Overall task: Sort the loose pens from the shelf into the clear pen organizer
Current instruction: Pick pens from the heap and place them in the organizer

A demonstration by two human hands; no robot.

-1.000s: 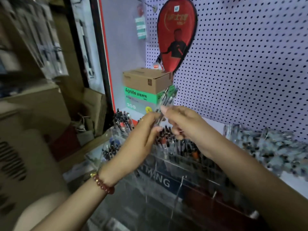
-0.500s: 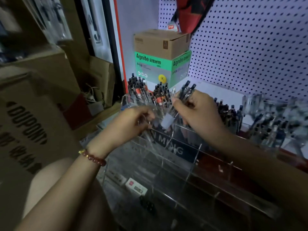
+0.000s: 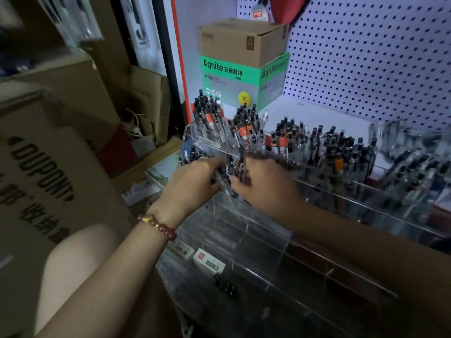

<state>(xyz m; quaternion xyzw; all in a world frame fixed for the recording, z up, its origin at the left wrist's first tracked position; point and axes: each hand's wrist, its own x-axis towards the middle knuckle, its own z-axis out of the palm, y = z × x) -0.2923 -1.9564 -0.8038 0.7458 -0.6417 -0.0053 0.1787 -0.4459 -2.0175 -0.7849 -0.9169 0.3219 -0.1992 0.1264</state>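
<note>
Both hands, left hand (image 3: 195, 184) and right hand (image 3: 263, 189), pinch a few pens (image 3: 228, 178) between them. Lower these tips-first into the clear pen organizer (image 3: 268, 242) slot just below, releasing once seated.

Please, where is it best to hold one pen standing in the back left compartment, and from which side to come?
Probably pinch the black cap end of a pen in the back left compartment from above: the tops stick out over the clear pen organizer, whose walls enclose the barrels.
</note>
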